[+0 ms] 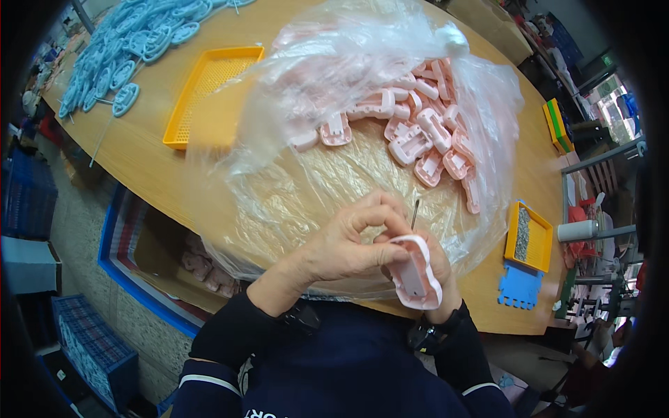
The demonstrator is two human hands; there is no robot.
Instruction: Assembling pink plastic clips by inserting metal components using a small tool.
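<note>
A pink plastic shell [416, 277], hollow with a raised wavy rim, is held between my two hands above the near edge of the table. My left hand [348, 240] has its thumb and fingers closed at the shell's upper end. Behind the shell, my right hand [439, 265] supports it, most of its fingers hidden. From between the hands a thin dark metal rod [415, 214] sticks up; I cannot tell whether it is fixed in the shell. Beyond lies a heap of similar pink shells [411, 145] on a clear plastic bag [293, 188].
Light-blue plastic parts [125, 59] are piled at the far left beside a yellow tray [180, 132]. On the right are a yellow tray of small metal pieces [536, 258] and a blue foam mat [519, 287]. Below the table's left edge, a box [157, 261] holds pink pieces.
</note>
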